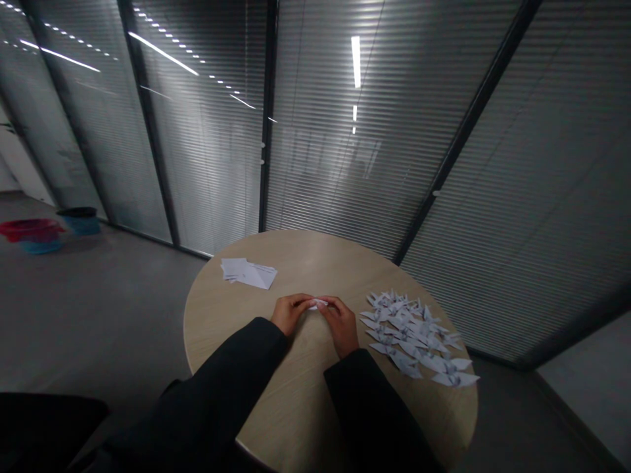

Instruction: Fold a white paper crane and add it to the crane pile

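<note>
Both hands meet over the middle of a round wooden table (305, 263), pinching a small folded piece of white paper (317, 304) between them. My left hand (290, 313) grips its left side with thumb and fingers. On the other side, my right hand (341, 323) is closed on the right end, fingertips along the top. Much of the paper is hidden by the fingers, so its exact folded shape is unclear. To the right lies a large cluster of folded white paper cranes (414, 334). Flat sheets of white paper (250, 272) overlap in a loose stack at the back left.
Glass partitions with blinds (335, 164) stand behind the table. On the grey floor (133, 295) at the left are a bin with a red liner (32, 230) and a blue bin with a dark liner (81, 222). A dark chair-like shape (44, 427) is at the lower left.
</note>
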`<state>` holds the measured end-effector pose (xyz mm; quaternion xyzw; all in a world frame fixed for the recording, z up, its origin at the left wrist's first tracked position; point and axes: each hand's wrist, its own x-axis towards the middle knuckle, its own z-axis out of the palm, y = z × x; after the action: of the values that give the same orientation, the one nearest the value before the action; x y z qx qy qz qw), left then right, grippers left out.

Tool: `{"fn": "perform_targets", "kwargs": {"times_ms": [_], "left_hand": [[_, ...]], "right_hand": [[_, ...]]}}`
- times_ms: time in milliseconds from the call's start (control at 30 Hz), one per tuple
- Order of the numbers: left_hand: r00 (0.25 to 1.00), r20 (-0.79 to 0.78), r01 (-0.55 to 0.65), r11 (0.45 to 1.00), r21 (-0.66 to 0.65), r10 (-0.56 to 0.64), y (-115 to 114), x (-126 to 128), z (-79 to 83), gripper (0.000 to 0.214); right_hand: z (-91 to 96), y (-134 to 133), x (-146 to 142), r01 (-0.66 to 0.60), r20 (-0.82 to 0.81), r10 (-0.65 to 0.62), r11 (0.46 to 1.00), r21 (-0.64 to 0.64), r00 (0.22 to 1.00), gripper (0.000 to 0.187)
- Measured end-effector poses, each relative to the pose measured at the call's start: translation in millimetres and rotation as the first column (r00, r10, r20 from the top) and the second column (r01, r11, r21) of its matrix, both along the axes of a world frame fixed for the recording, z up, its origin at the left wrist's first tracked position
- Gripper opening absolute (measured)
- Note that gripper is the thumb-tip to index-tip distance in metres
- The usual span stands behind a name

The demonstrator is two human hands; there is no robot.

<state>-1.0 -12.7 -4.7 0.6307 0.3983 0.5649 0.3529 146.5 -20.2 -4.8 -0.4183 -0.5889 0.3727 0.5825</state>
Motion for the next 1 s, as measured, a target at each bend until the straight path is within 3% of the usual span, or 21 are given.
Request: {"fn": "perform_targets", "kwargs": {"times_ms": [400, 533, 800, 1000], "left_hand": [[0.926, -0.350, -0.084, 0.979, 0.185, 0.145, -5.3, 0.2, 1.1, 0.025], [0.925, -0.351, -0.068, 0.972, 0.224, 0.146, -6.8, 3.3, 1.4, 0.024], [0.959, -0.253, -0.084, 0.981, 0.172, 0.127, -4.7, 2.8, 0.8, 0.020], [0.960, -0.265, -0.056, 0.988, 0.147, 0.094, -2.1, 2.4, -0.3, 0.017]], "right_hand": [[-3.5, 1.5, 0.3, 0.113, 0.119, -0.113, 0.994, 0.001, 0.987, 0.028], [-1.8, -0.4, -0.2, 0.087, 0.095, -0.085, 0.996, -0.019, 0.992, 0.028], [-4.2, 1.7, -0.9, 0.005, 0.055, -0.002, 0.999, -0.048, 0.999, 0.031], [-7.3, 2.3, -3.8, -0.055, 0.111, 0.066, 0.993, -0.101, 0.992, 0.034]]}}
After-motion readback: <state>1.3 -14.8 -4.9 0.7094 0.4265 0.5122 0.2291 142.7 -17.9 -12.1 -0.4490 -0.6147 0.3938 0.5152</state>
